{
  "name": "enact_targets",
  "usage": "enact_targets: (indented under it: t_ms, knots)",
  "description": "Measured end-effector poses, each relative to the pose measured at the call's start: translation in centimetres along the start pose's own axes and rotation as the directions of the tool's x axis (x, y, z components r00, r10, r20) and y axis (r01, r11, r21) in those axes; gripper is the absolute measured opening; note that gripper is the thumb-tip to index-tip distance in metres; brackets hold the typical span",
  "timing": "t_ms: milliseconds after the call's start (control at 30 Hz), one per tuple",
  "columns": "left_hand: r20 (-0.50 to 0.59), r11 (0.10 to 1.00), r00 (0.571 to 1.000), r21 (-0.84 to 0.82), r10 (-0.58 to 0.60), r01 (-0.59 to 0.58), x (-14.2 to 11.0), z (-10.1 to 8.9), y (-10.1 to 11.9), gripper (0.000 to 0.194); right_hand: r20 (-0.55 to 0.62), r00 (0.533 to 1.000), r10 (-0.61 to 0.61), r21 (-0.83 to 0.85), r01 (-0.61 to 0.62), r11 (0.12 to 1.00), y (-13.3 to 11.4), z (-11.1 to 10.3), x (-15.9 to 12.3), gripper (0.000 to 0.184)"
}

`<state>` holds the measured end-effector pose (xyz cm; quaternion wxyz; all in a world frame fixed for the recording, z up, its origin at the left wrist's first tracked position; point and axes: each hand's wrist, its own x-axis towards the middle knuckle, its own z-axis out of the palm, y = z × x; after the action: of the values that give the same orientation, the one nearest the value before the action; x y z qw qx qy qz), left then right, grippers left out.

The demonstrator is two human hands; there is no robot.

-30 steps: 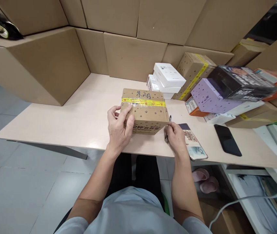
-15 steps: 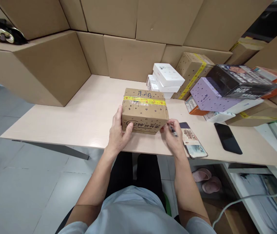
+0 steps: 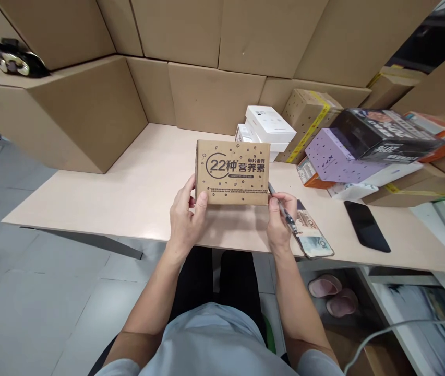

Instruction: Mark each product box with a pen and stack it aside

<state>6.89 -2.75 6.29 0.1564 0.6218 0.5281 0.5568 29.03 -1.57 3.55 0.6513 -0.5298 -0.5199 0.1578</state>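
Note:
A small brown cardboard box with dark print and a large "22" faces me, tilted up above the table. My left hand grips its left edge, the thumb on the printed face and the fingers partly hidden behind. At the lower right corner of the box is my right hand. It holds a pen slanting between thumb and fingers, with the thumb close against the box. Banknotes lie on the table just right of this hand.
A phone lies on the table to the right. White boxes and a stack with a purple box and a black box stand at the back right. Cardboard panels wall the back; a large carton stands left.
The box has been tipped back, so its printed side now faces me and the taped, handwritten top is out of sight. The pen shows more clearly in my right hand.

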Motion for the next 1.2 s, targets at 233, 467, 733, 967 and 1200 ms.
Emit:
enact_targets:
  t_ms: [233, 467, 733, 967, 1200]
  knots:
    - [-0.107, 0.989, 0.992, 0.136, 0.068, -0.053, 0.0, 0.4, -0.2, 0.062, -0.012, 1.000, 0.005, 0.001, -0.005, 1.000, 1.0, -0.2, -0.1, 0.030]
    - [-0.241, 0.948, 0.923, 0.178, 0.301, -0.263, -0.2, 1.7, -0.2, 0.044, -0.089, 0.996, 0.026, 0.092, -0.018, 0.996, 0.5, 0.1, 0.1, 0.027]
    - [-0.159, 0.748, 0.758, 0.382, 0.632, -0.543, -2.1, 4.7, 1.1, 0.044, -0.305, 0.947, -0.096, 0.317, 0.196, 0.928, -3.0, 0.1, 4.2, 0.025]
    - [-0.145, 0.738, 0.784, 0.475, 0.603, -0.480, -1.8, 6.1, 0.7, 0.039, 0.006, 0.992, -0.126, 0.370, 0.115, 0.922, -7.9, 1.7, 5.4, 0.038]
    - [-0.138, 0.762, 0.805, 0.444, 0.578, -0.471, -2.0, 6.5, 0.3, 0.038, 0.337, 0.928, -0.161, 0.257, 0.074, 0.964, -7.2, 2.5, 6.1, 0.023]
